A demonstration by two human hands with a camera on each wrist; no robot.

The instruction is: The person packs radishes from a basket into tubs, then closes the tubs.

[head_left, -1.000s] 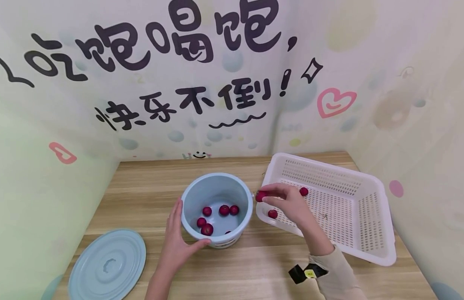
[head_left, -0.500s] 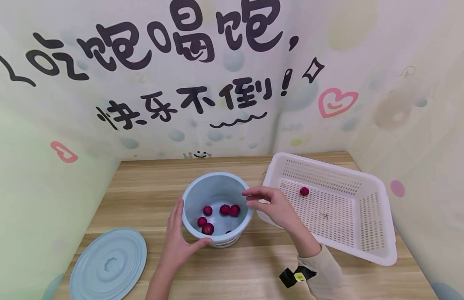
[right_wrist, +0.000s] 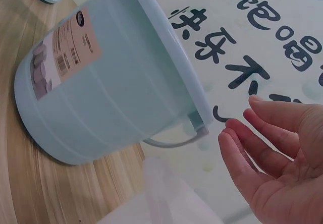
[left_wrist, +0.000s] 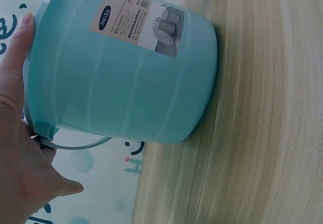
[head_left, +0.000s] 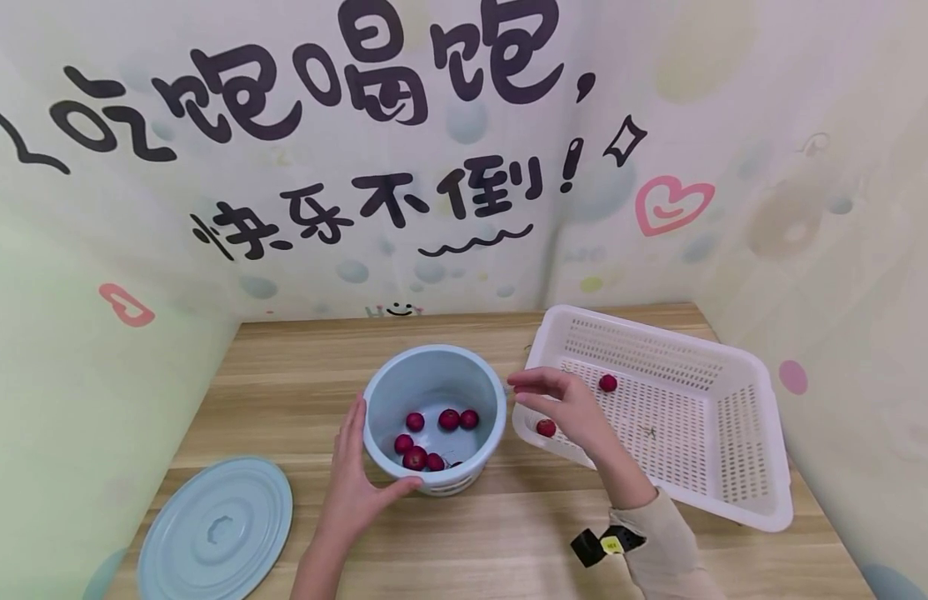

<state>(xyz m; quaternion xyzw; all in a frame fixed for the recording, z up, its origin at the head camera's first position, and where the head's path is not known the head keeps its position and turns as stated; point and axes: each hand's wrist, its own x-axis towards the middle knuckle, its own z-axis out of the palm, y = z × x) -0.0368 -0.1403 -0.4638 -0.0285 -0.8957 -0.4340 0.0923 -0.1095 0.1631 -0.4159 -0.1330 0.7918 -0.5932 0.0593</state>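
A pale blue bucket (head_left: 434, 358) stands upright, with several small dark red round fruits, like hawthorns (head_left: 448, 420), on its bottom. My left hand (head_left: 355, 492) rests against its left rim, long fingers along the side and the thumb across the front edge. In the left wrist view the thumb lies straight on the rim. My right hand (head_left: 569, 408) hovers between the bucket and the white basket (head_left: 734, 433), fingers loosely bent and nothing between them; the right wrist view shows a gap between thumb and fingers. One red fruit (head_left: 608, 382) lies inside the basket, another (head_left: 546, 427) near its left front corner.
A round blue lid (head_left: 224, 525) lies on the wooden table (head_left: 306, 350) at the left. The bucket's handle (right_wrist: 174, 143) hangs at its far side. Behind the table rises a printed wall (head_left: 464, 275). A small stem bit (head_left: 649, 432) lies in the basket.
My right hand moved left from the basket with a red fruit, released it into the bucket, and drew back right. One more fruit shows at the bucket's front. My left hand stayed.
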